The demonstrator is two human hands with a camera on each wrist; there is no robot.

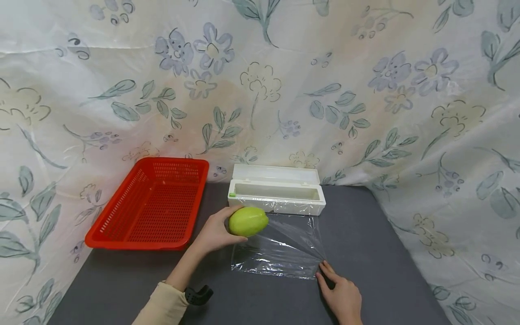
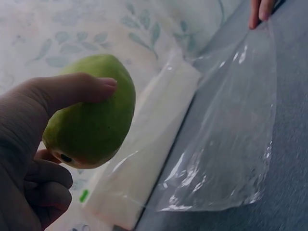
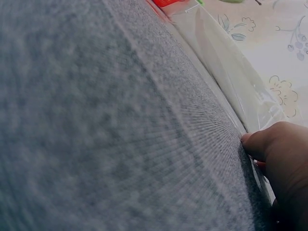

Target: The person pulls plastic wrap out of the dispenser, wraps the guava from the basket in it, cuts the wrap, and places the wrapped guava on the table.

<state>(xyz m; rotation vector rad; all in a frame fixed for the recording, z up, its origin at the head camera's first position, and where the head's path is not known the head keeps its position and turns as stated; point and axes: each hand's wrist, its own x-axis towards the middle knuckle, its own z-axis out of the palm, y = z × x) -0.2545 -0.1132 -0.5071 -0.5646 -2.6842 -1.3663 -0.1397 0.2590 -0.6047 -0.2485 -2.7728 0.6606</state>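
Note:
My left hand [image 1: 217, 229] grips a smooth green fruit [image 1: 248, 221], oval like a mango, above the left part of a sheet of cling film [image 1: 280, 253]. In the left wrist view the thumb lies across the fruit [image 2: 98, 127], and a dark spot shows at its lower end. The clear film runs from a white wrap dispenser [image 1: 280, 207] with its lid raised. At the film's near right corner, my right hand [image 1: 341, 293] pinches the edge between thumb and fingers, drawing creases toward that corner.
A red plastic basket [image 1: 142, 244] with slotted sides stands at the left of the dark grey table [image 1: 365, 234]. Behind the table and along its sides hangs a floral sheet [image 1: 284, 90]. A green piece [image 1: 232, 194] sits at the dispenser's left end.

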